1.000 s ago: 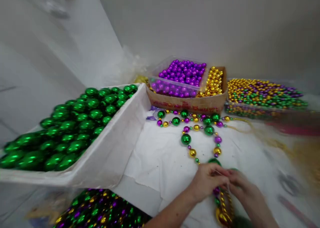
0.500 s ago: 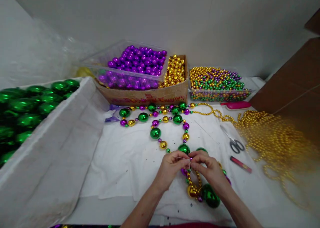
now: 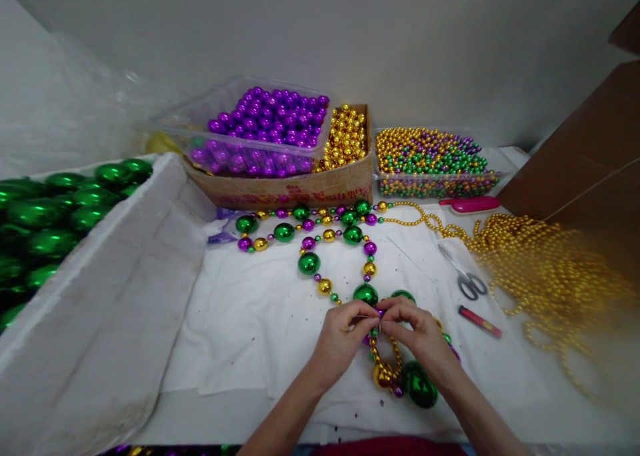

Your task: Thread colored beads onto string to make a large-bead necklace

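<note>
My left hand [image 3: 344, 336] and my right hand [image 3: 414, 326] meet over the white cloth, fingertips pinched close together. A thin pale string [image 3: 379, 328] runs between the fingers of both hands. Right beside them lies a bead garland [image 3: 366, 295] of green, purple and gold balls, which loops away over the cloth. Just below my fingertips hang small gold beads [image 3: 397, 361] in a loop, with a large green ball [image 3: 420, 384] and a gold ball [image 3: 383, 375] at its lower end. My fingers hide the exact spot where the string meets the beads.
Scissors [image 3: 469, 283], a red lighter-like stick [image 3: 480, 322] and a pink-handled tool [image 3: 474, 205] lie on the right, near piled gold bead strands [image 3: 545, 263]. Behind stand a cardboard box [image 3: 280, 193] and a clear tray of small beads [image 3: 435, 166]. A white foam box [image 3: 125, 296] holds green balls.
Both hands stay pinched at the string, with only small finger movements. The whole view has shifted slightly, so things appear a little further left and up.
</note>
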Demonstrator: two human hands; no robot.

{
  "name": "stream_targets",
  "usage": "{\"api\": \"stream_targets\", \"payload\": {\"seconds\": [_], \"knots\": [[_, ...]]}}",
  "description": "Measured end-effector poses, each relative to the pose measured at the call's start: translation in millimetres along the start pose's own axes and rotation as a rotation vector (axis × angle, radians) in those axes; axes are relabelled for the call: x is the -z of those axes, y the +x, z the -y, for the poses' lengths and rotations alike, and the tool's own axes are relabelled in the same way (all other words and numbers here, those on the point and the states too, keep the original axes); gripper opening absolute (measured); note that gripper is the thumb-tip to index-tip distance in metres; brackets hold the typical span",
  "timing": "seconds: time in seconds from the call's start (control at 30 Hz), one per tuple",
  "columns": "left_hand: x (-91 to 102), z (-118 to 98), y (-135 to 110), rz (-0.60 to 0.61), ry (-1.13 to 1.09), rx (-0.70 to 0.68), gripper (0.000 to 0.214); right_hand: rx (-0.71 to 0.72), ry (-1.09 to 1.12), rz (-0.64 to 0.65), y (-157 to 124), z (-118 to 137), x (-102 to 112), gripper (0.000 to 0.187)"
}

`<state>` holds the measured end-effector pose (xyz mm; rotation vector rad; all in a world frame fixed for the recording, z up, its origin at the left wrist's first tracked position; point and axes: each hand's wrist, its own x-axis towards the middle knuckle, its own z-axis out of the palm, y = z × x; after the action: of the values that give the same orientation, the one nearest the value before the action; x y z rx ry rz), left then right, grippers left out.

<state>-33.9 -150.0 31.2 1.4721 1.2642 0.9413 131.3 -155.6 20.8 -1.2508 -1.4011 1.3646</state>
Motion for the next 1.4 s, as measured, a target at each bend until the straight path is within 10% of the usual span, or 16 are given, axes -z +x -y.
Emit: {"api": "stream_targets", "payload": {"seconds": [0.63, 0.9, 1.23, 1.4], "knots": [[-2.3, 10.0, -7.2, -0.101, 0.259, -0.305, 0.015, 0.092, -0.071, -0.07, -2.4, 0.7, -9.7, 0.014], [-12.9, 4.5, -4.1, -0.292, 0.247, -0.346, 0.012, -0.012, 0.191, 0.025, 8.3, 2.3, -3.7, 0.021], [-11.2, 1.9, -6.2, -0.244, 0.168, -0.327, 0.01, -0.069, 0.293, 0.023, 3.6, 16.6, 8.5, 0.021], [-6.6, 2.2, -8.9, -0.194, 0.062, -0.232, 0.011, -0.21, 0.699, 0.02, 0.7, 20.9, 16.3, 0.023]]}}
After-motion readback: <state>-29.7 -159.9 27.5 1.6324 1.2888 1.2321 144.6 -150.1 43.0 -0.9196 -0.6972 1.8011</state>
